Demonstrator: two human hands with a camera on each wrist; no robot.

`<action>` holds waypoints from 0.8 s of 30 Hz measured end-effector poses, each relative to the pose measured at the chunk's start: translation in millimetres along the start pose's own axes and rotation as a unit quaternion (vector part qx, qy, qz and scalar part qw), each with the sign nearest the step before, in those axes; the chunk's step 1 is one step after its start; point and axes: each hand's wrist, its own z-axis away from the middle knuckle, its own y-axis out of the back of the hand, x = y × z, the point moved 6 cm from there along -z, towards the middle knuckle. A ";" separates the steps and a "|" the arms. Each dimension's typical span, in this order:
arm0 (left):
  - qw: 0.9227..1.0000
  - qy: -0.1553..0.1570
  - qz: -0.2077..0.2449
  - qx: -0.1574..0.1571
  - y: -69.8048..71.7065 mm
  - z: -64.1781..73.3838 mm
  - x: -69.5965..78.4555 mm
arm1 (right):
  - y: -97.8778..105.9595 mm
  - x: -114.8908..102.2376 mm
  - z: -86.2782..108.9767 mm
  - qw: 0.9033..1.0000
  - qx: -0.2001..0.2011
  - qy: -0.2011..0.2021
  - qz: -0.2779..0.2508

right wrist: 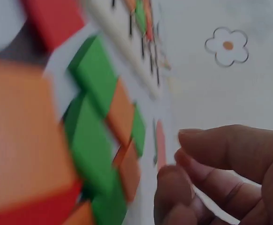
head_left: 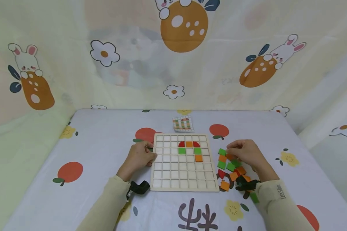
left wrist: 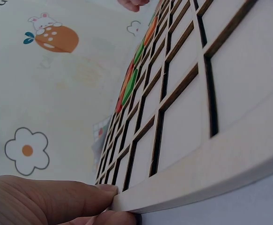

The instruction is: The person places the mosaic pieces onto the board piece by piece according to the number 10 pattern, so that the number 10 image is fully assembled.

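Note:
A pale wooden grid board [head_left: 185, 191] lies flat on the table. My left hand [head_left: 138, 157] pinches its left edge between thumb and fingers, as the left wrist view also shows. Set in the board are two red rounded pieces [head_left: 181, 144], an orange square [head_left: 189, 144] between them, two green squares [head_left: 182, 151] below and another orange square [head_left: 198, 158]. Over the loose tiles right of the board hovers my right hand [head_left: 245, 154], fingers loosely bent. Between its fingertips [right wrist: 188, 136] no tile shows in the right wrist view. Loose green tiles [head_left: 221, 165] and orange tiles [head_left: 225, 185] lie below it.
Behind the board lies a small printed pattern card [head_left: 183, 124]. Black straps [head_left: 140, 187] hang at both wrists. A fruit-patterned cloth [head_left: 104, 179] covers the table, and a printed curtain [head_left: 133, 89] stands behind.

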 end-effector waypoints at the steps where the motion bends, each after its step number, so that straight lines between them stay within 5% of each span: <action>1: 1.000 -0.001 0.001 -0.001 0.2 0.3 -0.1 | 1.2 3.1 0.6 1.000 0.001 -0.005 0.013; 12: 1.000 -0.008 0.000 0.002 0.9 -1.2 0.0 | -0.5 20.2 2.0 0.997 -0.005 -0.037 0.064; 24: 1.000 -0.004 -0.002 -0.001 -0.2 -1.0 0.7 | -0.2 10.9 1.3 0.998 0.006 -0.004 0.057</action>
